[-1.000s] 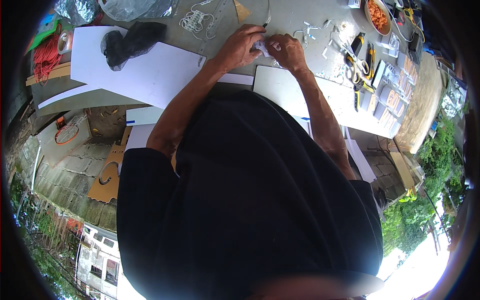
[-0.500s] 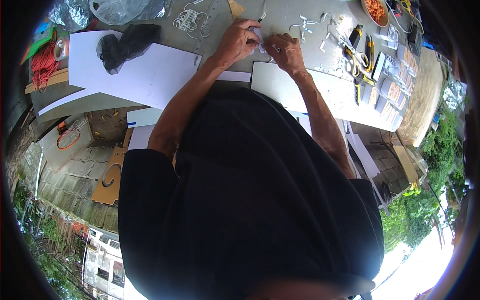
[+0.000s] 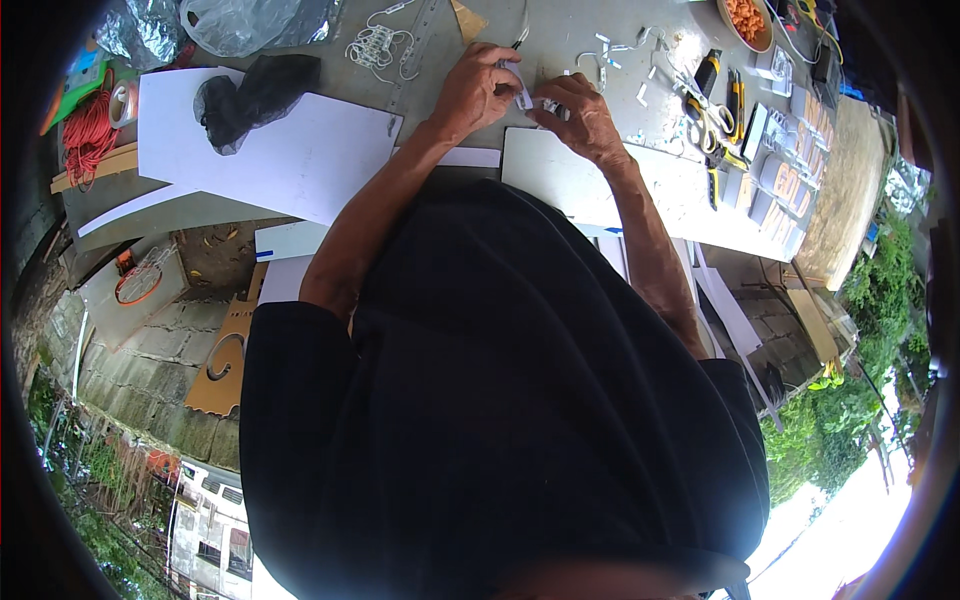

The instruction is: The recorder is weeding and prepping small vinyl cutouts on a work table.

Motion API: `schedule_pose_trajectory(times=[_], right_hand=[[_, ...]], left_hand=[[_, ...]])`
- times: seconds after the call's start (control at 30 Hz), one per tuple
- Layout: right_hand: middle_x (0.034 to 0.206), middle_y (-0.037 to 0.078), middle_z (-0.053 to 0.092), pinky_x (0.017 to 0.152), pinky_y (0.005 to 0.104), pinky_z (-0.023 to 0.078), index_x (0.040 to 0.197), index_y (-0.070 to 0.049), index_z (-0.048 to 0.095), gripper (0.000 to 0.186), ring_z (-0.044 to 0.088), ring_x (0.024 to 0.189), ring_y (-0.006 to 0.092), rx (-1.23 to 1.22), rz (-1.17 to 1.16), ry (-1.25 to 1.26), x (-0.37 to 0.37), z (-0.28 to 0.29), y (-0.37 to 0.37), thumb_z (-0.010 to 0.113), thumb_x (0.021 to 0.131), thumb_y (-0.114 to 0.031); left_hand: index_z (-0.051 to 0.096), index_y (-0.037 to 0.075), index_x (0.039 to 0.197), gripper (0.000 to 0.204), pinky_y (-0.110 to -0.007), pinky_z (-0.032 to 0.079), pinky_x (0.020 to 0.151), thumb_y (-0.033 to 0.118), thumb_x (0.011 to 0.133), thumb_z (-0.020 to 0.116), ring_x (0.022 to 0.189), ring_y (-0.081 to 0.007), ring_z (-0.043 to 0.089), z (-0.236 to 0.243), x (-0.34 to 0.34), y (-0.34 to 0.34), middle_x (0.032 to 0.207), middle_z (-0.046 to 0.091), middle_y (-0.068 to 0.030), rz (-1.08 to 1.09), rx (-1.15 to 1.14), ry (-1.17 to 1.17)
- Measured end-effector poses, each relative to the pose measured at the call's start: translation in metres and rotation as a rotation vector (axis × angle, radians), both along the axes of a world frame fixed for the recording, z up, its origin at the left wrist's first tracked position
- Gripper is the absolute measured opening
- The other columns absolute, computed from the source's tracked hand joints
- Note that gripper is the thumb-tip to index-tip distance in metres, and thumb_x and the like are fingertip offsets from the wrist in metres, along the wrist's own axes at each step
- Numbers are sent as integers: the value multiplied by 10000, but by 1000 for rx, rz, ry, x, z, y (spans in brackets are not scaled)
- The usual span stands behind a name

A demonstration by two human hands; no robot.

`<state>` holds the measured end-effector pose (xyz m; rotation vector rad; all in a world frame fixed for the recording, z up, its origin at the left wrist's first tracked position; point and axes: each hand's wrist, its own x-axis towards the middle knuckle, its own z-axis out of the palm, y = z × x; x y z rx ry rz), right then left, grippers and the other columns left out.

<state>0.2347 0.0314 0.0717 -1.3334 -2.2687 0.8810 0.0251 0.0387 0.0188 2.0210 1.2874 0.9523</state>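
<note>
— The grey worktable [image 3: 600, 20] runs across the top of the frame, outdoors, with greenery at the lower right.

— And the hands?

— Both meet at upper centre. The left hand [image 3: 478, 90] and right hand [image 3: 580, 112] pinch a small white strip [image 3: 528, 100] between curled fingers, just above a white board [image 3: 560, 180].

— What lies around them?

— A large white sheet [image 3: 300, 160] with a black bag [image 3: 250, 95] at upper left, scissors [image 3: 712, 118] to the right, an orange-filled bowl [image 3: 745, 20] at the top.
</note>
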Motion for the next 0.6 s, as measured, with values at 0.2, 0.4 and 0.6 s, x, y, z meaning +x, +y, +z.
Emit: schedule_pose_trajectory(times=[0.2,0.4,0.6], right_hand=[[995,5,700,916,388,457,935,-126,765,170,587,997,207,128,110,-62,9,-12,2,810,794,-207],[925,-33,702,870,370,396,896,-171,767,128,593,942,187,141,89,-169,4,-11,0,806,791,-232],[889,-37,699,878,369,391,865,-173,753,115,599,928,177,164,78,-175,4,-16,-4,807,794,-246]], left_hand=[[776,98,804,119,-352,532,932,38,705,753,1105,-242,616,-1,0,2,1170,695,-13,11,2,-48],[770,88,807,108,-353,531,935,41,711,751,1113,-238,614,-1,0,2,1177,693,-11,3,-12,-26],[781,90,829,130,-353,531,932,40,713,753,1112,-233,610,-2,-2,1,1180,688,-4,-3,-5,-39]])
